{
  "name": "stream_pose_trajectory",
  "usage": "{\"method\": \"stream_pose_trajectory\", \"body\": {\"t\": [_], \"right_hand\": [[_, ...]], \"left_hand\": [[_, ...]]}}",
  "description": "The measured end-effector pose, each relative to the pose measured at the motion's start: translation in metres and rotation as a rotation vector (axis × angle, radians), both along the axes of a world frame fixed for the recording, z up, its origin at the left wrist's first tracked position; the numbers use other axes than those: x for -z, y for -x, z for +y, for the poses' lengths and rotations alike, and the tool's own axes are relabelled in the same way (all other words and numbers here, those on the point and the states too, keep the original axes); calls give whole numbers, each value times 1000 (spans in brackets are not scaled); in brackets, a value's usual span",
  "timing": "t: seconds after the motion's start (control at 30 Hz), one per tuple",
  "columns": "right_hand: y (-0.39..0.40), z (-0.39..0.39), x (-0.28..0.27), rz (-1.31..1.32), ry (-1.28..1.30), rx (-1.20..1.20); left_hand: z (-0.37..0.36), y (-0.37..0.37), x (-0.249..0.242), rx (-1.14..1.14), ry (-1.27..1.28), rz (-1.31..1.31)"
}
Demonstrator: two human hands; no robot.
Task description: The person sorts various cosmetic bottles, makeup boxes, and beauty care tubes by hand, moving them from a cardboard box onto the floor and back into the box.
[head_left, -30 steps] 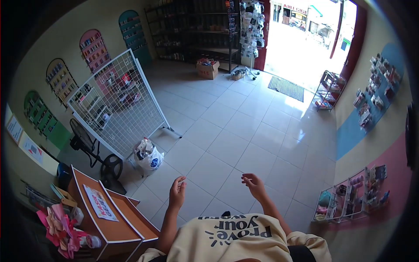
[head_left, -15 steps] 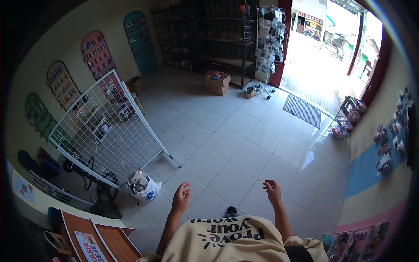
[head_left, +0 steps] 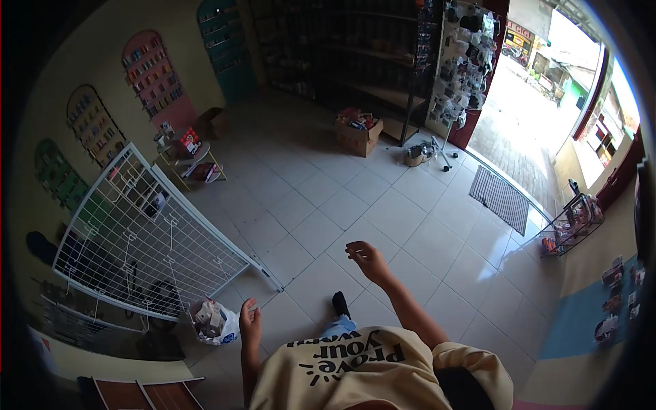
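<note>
While the fingers of the right hand (head_left: pixel 366 260) hang loosely bent and slightly apart above the tiled floor (head_left: pixel 437 273), those of the left hand (head_left: pixel 251 324), I see, curl slackly near a white plastic bag (head_left: pixel 228 327) beside a wire grid panel (head_left: pixel 154 236).

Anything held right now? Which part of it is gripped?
Nothing held. The left hand and right hand are both empty, up in the air with no object in the fingers.
</note>
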State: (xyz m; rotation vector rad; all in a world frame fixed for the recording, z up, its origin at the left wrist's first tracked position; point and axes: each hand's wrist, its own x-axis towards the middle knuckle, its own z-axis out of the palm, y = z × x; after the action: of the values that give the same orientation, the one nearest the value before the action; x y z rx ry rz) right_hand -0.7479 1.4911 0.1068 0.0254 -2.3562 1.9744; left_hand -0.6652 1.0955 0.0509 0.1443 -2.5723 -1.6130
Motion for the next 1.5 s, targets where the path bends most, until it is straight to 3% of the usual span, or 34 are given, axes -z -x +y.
{"method": "stream_pose_trajectory", "body": {"t": [0.13,0.2,0.23,0.37,0.57,0.7,0.77,0.9,0.97,1.13,1.33,1.5], "right_hand": [[91,38,18,-63,-63,27],[136,73,21,-22,-20,85],[155,85,-5,-76,-36,160],[236,145,6,-86,38,397],[344,203,69,-173,73,585],[472,246,73,-217,135,643],[541,260,71,-221,202,603],[702,245,40,-123,28,373],[766,210,-4,-94,-144,221],[889,121,-14,-2,-150,-167],[987,88,21,-106,38,-227],[1077,152,41,-130,-61,76]], "left_hand": [[34,153,-53,33,58,65],[53,237,-64,64,-109,114],[67,273,-73,103,-54,119],[136,382,-105,297,91,132],[193,525,-62,401,85,59],[210,621,-60,366,112,-15],[213,672,-73,339,110,24],[213,748,-93,183,139,-16],[208,781,-87,144,102,-39],[179,884,-39,117,11,-53],[151,1060,-56,191,60,-51],[185,1246,-82,364,70,-2]]}}
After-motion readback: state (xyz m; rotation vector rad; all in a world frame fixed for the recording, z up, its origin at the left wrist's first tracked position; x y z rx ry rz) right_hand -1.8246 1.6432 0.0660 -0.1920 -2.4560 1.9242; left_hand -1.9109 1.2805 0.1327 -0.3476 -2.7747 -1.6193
